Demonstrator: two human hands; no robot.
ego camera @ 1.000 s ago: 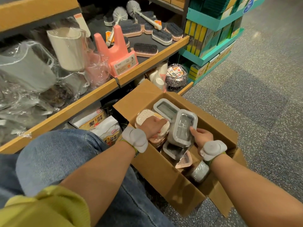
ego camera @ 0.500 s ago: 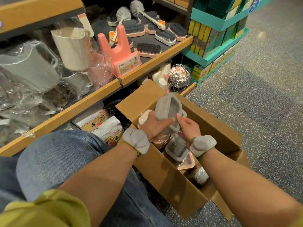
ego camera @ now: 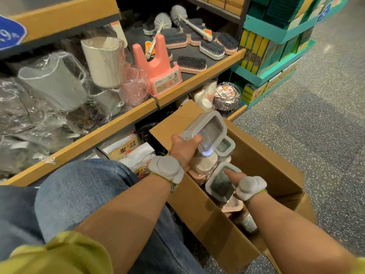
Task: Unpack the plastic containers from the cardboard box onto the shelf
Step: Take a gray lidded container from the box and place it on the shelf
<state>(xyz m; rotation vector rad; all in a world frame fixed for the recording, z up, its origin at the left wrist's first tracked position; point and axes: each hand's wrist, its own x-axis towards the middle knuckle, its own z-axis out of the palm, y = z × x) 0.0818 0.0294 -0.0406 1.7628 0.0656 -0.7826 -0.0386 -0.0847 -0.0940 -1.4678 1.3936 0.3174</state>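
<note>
The left hand (ego camera: 182, 148) is clamped on a grey-lidded plastic container (ego camera: 205, 129), held clear above the open cardboard box (ego camera: 262, 165), with its long axis tilted up and away toward the far right. The shelf (ego camera: 122, 123) lies up and to the left of that hand, its wooden front edge running just beyond the box's far flap, so the left arm is plainly the nearer one for setting the container down there; the move looks like a short swing leftward and forward.

The right hand (ego camera: 234, 177) is down inside the box, fingers laid on a second grey-lidded container (ego camera: 221, 183) that lies tilted among the rest; whether it has closed round it I cannot tell. More containers remain packed in the box below, so the unpacking seems far from finished.
</note>
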